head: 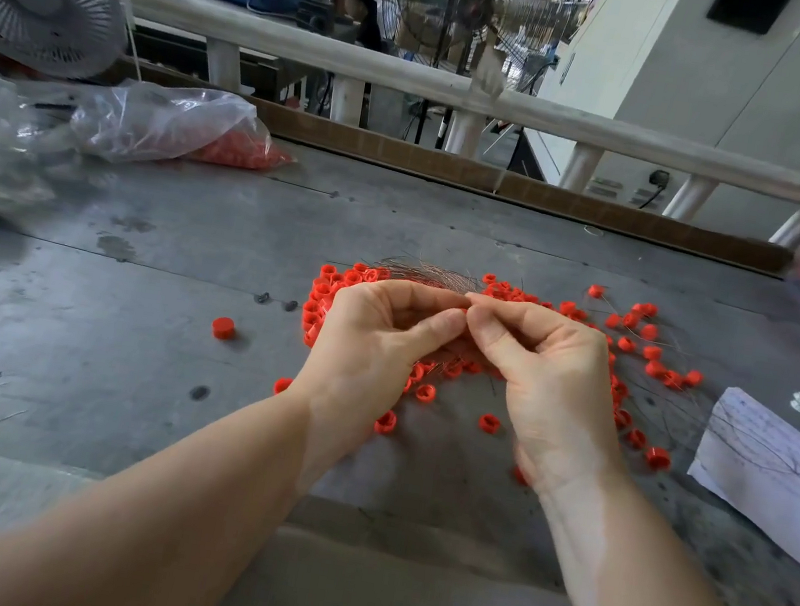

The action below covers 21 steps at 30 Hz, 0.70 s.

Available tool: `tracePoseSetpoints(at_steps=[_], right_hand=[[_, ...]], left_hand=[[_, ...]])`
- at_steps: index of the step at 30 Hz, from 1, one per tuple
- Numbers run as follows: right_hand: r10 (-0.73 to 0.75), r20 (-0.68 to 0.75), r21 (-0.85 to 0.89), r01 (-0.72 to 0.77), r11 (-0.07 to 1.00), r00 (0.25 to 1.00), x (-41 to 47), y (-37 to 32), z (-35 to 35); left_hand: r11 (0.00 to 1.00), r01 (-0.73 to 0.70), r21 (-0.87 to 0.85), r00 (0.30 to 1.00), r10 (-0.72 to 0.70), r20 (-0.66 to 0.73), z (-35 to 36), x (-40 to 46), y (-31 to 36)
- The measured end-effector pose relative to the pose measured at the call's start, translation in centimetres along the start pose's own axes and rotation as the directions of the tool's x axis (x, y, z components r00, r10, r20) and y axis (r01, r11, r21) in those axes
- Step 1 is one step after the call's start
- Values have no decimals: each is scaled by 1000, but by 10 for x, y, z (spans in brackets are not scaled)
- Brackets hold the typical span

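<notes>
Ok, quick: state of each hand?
Left hand: pinches a small piece, too hidden to identify.
Right hand: pinches the same small piece.

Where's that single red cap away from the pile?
In the head view, the lone red cap sits on the grey table, left of the left hand.

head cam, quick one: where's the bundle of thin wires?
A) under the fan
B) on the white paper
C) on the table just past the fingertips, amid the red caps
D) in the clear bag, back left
C: the wire bundle lies on the table just beyond where the left hand and right hand meet fingertip to fingertip, with red caps on both sides of it.
</notes>
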State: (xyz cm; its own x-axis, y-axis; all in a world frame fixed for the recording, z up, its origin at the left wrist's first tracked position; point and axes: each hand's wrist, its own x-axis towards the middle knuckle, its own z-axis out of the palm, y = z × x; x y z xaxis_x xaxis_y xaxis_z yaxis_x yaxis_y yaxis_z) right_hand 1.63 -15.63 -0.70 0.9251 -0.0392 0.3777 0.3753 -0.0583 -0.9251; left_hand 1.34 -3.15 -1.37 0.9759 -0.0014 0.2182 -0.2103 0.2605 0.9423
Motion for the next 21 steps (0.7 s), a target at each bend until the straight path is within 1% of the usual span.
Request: tracePoseSetpoints(at_steps=[6,11,13,16,18,21], right_hand=[[40,-4,141,-39,989,999,-1,-2,3],[48,-15,165,-45,985,999,-1,-2,3],[67,-5,183,-65,981,998,-2,-2,4],[82,36,207,-88,974,996,0,-2,2],[47,67,191,-60,980,997,2,-3,0],[-43,105,88,34,996,994,1,-4,-1]], left_hand=[[999,-31,12,1000,31,2,0,-1,1],[999,-38,23,999,38,0,0,-1,1],[999,6,-31,1000,-6,13,0,-1,1],[973,106,-205,994,-96,58,2,0,4],[951,150,-270,988,-133,79,2,0,5],[943,172,-284,985,-157,75,1,0,6]])
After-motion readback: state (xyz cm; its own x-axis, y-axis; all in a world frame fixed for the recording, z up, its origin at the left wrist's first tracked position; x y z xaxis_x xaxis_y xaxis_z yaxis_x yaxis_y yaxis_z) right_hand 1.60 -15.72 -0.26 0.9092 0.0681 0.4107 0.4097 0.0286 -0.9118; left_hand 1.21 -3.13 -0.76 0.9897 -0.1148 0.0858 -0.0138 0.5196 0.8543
